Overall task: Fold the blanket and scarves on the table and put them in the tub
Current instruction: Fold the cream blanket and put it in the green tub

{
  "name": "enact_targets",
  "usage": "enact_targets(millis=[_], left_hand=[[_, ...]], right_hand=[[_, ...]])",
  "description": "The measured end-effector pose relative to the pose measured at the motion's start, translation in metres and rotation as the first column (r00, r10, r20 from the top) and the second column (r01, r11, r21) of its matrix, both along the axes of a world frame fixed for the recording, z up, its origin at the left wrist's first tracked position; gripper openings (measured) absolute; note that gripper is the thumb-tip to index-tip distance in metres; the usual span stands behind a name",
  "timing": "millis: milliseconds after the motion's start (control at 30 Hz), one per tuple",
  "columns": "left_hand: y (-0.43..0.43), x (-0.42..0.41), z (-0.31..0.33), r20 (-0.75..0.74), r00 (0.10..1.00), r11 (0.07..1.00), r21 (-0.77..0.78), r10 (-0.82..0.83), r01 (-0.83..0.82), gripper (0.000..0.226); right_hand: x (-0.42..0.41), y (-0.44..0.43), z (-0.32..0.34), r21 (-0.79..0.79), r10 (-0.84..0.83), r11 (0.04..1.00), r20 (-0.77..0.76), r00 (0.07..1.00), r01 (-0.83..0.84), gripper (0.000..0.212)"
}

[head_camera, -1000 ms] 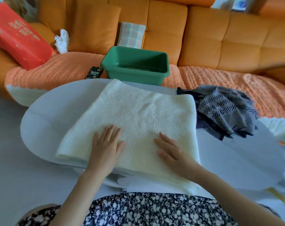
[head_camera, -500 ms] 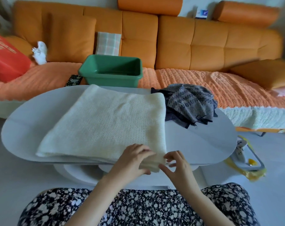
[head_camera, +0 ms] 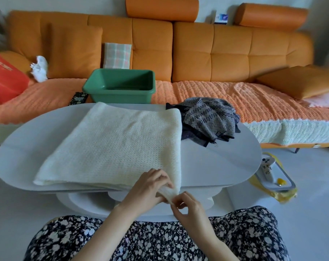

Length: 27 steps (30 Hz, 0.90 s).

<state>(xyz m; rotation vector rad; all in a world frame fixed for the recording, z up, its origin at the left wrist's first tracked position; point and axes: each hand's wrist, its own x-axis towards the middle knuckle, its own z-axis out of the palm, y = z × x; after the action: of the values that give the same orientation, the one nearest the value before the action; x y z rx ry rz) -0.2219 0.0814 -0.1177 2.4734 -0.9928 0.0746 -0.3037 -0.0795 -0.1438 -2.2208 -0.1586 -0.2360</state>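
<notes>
left hand (head_camera: 147,187) grips blanket (head_camera: 118,146) corner | right hand (head_camera: 188,206) apparently pinches same corner | table (head_camera: 216,162)

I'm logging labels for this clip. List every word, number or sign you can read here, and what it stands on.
None can be read for certain.
Red package on the sofa: pale lettering, too blurred.
Blue-and-white box on the sofa back: print too small.
White item in the floor tray: dark handwritten marks, illegible.
Blanket, scarves, tub: no text.
</notes>
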Motion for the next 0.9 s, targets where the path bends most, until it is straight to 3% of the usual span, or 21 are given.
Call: enact_targets(millis=[167, 267, 367, 567, 667, 800, 900], left_hand=[[0.006, -0.003, -0.001, 0.013, 1.0, 1.0, 0.012, 0.008, -0.008, 0.022], [0.001, -0.003, 0.004, -0.065, 0.997, 0.998, 0.053, 0.045, -0.042, 0.032], [-0.019, -0.006, 0.012, -0.115, 0.97, 0.976, 0.03, 0.216, -0.214, 0.051], [-0.072, 0.0, 0.026, 0.059, 0.831, 0.818, 0.153, 0.553, -0.555, 0.077], [-0.085, 0.015, 0.025, 0.035, 0.748, 0.717, 0.26, 0.663, -0.647, 0.082], [-0.093, 0.026, 0.026, 0.053, 0.704, 0.64, 0.375, 0.708, -0.671, 0.07], [-0.091, 0.027, 0.03, 0.013, 0.725, 0.673, 0.362, 0.688, -0.645, 0.055]], right_hand=[[0.004, -0.005, 0.007, 0.196, -0.008, 0.98, -0.141, 0.99, 0.036, 0.006], [0.015, -0.025, 0.023, 0.275, -0.094, 0.95, -0.196, 0.976, 0.147, 0.009], [0.043, -0.048, 0.037, 0.303, -0.179, 0.924, -0.2, 0.963, 0.235, 0.015], [0.119, -0.066, 0.055, 0.209, -0.237, 0.93, -0.287, 0.928, 0.302, 0.016], [0.155, -0.063, 0.062, 0.18, -0.245, 0.929, -0.359, 0.901, 0.324, 0.023], [0.196, -0.052, 0.068, 0.291, -0.215, 0.872, -0.494, 0.842, 0.393, 0.032], [0.22, -0.044, 0.069, 0.398, -0.163, 0.786, -0.606, 0.778, 0.474, 0.044]])
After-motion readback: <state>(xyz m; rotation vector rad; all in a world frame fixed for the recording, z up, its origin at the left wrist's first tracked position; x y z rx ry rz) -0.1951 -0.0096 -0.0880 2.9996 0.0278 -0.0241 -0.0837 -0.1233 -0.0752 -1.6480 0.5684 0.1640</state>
